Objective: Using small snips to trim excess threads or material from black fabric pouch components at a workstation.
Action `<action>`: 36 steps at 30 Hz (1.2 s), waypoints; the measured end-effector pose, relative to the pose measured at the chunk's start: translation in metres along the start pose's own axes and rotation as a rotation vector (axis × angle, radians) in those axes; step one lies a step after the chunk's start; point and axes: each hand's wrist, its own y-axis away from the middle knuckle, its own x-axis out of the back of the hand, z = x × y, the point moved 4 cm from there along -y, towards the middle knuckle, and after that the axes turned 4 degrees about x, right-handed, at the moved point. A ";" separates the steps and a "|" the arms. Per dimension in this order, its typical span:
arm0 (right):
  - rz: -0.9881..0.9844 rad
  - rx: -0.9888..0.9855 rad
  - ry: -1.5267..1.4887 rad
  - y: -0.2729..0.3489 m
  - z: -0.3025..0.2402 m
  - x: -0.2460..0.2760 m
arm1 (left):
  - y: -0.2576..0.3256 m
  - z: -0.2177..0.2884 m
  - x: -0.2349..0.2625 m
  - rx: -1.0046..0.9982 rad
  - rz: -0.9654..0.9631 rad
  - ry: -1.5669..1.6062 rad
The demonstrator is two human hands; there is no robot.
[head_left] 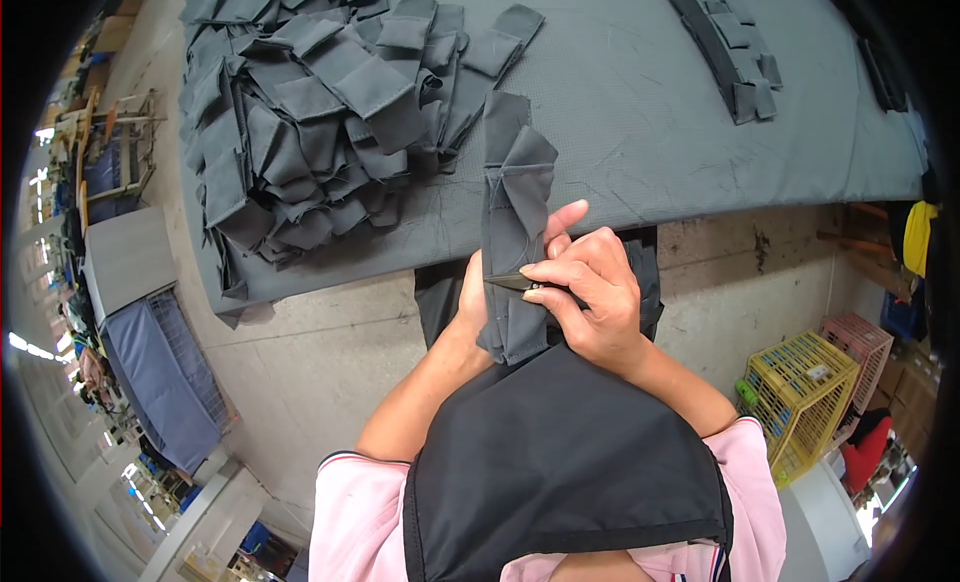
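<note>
A dark grey sewn fabric strip [515, 207] with folded flaps hangs upright over the front edge of the table, in front of my black apron [570, 452]. My left hand [471, 317] is closed around it from behind and the left, its fingers mostly hidden by the cloth. My right hand [605, 292] pinches small thread snips [508, 281] between thumb and fingers. Their pointed blades lie across the lower part of the strip and point left. Whether the blades touch a thread is too small to tell.
A large heap of similar grey pieces [300, 122] covers the left of the grey cloth-covered table [620, 132]. A smaller row of pieces [725, 47] lies at the far right. Loose threads are scattered between. Yellow [800, 382] and red crates [860, 342] stand on the right.
</note>
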 end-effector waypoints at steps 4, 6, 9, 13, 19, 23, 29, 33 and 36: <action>0.042 -0.012 -0.035 0.002 -0.003 0.009 | -0.001 0.002 0.006 0.070 -0.138 0.088; -0.010 -0.035 -0.006 0.003 -0.009 0.015 | -0.002 0.002 0.010 0.046 -0.137 0.080; -0.033 -0.158 -0.073 0.004 -0.006 0.011 | -0.004 0.003 0.008 0.051 -0.103 0.080; -0.026 -0.174 -0.115 0.004 -0.008 0.009 | -0.002 0.003 0.007 0.038 -0.058 0.038; -0.012 -0.149 -0.102 0.001 -0.010 0.004 | -0.003 -0.001 0.007 0.003 -0.013 -0.009; 0.024 -0.098 -0.054 0.003 -0.008 0.002 | -0.004 -0.002 0.010 -0.003 0.012 -0.004; 0.103 -0.171 -0.188 0.006 -0.007 0.014 | -0.005 0.008 0.021 -0.085 0.026 -0.248; 0.029 -0.397 -0.492 -0.006 0.000 0.017 | -0.002 0.026 0.014 -0.230 0.244 -0.375; -0.003 -0.393 -0.441 -0.002 0.007 0.016 | 0.002 0.035 -0.003 -0.274 0.044 -0.387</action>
